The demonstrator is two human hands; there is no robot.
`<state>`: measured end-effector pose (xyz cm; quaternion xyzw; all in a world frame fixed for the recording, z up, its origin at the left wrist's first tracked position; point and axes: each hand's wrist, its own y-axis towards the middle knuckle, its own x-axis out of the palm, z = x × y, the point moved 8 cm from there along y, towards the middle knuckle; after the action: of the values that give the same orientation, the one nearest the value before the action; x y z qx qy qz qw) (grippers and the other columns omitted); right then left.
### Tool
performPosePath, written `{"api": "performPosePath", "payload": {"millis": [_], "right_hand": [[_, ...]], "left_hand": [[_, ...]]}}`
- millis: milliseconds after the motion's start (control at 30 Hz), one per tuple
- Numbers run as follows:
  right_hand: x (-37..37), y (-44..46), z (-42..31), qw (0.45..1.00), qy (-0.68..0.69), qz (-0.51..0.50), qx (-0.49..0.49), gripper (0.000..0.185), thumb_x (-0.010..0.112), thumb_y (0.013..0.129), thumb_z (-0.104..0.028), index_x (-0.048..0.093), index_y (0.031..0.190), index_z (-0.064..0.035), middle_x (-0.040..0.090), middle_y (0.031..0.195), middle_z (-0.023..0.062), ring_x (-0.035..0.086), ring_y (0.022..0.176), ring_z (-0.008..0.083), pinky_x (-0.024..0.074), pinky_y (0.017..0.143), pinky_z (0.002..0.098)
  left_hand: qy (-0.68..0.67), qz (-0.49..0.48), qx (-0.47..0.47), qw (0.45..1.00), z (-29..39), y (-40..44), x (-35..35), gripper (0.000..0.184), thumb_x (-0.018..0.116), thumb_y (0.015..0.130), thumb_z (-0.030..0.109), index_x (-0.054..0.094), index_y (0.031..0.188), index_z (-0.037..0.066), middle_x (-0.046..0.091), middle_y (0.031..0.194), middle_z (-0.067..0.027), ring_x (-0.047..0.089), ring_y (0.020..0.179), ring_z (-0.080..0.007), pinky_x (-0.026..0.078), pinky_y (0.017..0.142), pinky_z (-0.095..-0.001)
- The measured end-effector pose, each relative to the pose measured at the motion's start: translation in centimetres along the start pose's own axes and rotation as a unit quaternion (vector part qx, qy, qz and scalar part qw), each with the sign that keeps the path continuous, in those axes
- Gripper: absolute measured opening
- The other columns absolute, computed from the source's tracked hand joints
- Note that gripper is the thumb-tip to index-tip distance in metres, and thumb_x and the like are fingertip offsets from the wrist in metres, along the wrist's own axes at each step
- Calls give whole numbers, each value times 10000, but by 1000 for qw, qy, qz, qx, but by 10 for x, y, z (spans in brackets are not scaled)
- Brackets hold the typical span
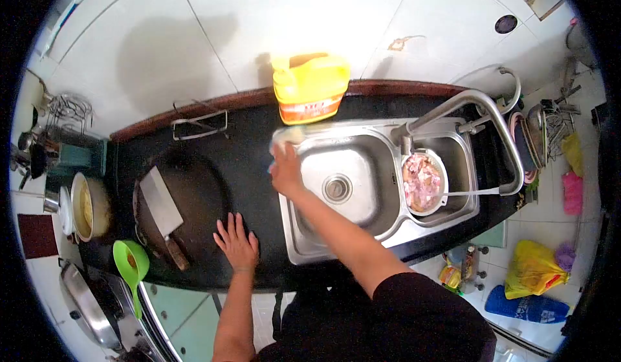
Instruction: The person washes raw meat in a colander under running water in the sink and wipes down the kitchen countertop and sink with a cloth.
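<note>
In our partly curled right hand point(286, 170) we hold a blurred pale pad point(288, 136) at the back left corner of the silver metal sink point(290, 239); our empty left hand point(237, 245) lies spread on the black countertop point(254, 161)

Nothing legible, blurred label point(313, 108) on yellow jug point(314, 84), unreadable white marks point(548, 314) on blue item point(511, 305)

worn top point(388, 326): black | right sleeve point(409, 297): short, black | forearms point(237, 307): bare | hands point(239, 247): bare

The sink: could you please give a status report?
Right hand on blurred cloth-like item at sink corner. Left hand flat on counter. Yellow jug just beyond item.
</note>
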<state>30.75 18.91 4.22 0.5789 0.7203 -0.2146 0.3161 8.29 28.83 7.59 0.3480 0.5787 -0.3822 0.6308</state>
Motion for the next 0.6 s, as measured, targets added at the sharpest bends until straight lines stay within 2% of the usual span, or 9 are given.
{"api": "performPosePath", "payload": {"millis": [67,100,200,300,367,467,500,567,600], "right_hand": [[7,-25,-2,984,84,-134,-77,563,547,741,-26,412,1287,-57,253,1352,286,322,1218,453,311,1011,428],[6,-43,10,970,145,-191,-43,591,600,758,-87,412,1316,-137,241,1375,220,309,1258,379,317,1014,384],[-19,-113,20,943,190,-266,-54,576,607,755,-98,441,1301,-179,253,1366,209,325,1252,361,315,1017,368],[-51,-186,16,927,124,-337,-109,534,644,744,-135,499,1252,-214,316,1341,165,399,1192,333,331,979,425],[-67,-218,6,882,-69,-413,-219,432,673,736,-275,565,1150,-211,475,1232,99,435,1162,297,296,967,539],[-80,-219,44,885,-88,-433,-146,384,683,723,-330,586,1078,-219,531,1161,49,458,1131,265,275,929,585],[-89,-214,65,904,-100,-391,-141,316,664,737,-333,598,1017,-201,565,1094,62,467,1123,262,300,913,560],[-125,-197,98,893,-232,-350,-159,274,624,740,-347,617,965,-191,627,940,72,582,928,280,404,765,525],[-136,-186,129,901,-238,-349,-101,261,625,730,-351,625,924,-176,640,856,85,605,829,295,426,713,511]], "left_hand": [[5,18,16,1000,2,3,-6,523,446,841,252,368,1336,102,312,1405,-96,155,1337,-359,76,1058,-549],[10,19,24,999,4,1,-8,518,441,847,252,365,1338,104,312,1404,-96,155,1336,-358,75,1058,-549],[12,14,17,1000,2,-4,-2,517,434,855,255,355,1343,105,308,1405,-96,149,1337,-358,72,1060,-543],[29,45,30,998,3,-5,1,516,433,859,258,351,1345,106,305,1406,-96,145,1338,-354,67,1065,-533],[42,42,23,998,5,-7,-1,506,428,863,254,355,1341,105,315,1400,-95,151,1336,-354,66,1069,-524],[35,80,41,995,9,-10,-6,506,460,852,231,362,1333,110,348,1378,-90,170,1331,-358,99,1053,-553],[37,92,49,994,10,-12,-6,504,464,853,226,363,1331,107,348,1377,-92,172,1331,-355,102,1053,-555],[46,79,45,995,9,-12,-5,499,472,852,207,365,1325,86,339,1378,-110,178,1329,-357,108,1061,-538],[57,67,39,995,8,-13,-3,495,479,852,188,366,1318,66,329,1379,-128,183,1326,-359,114,1070,-521]]}}
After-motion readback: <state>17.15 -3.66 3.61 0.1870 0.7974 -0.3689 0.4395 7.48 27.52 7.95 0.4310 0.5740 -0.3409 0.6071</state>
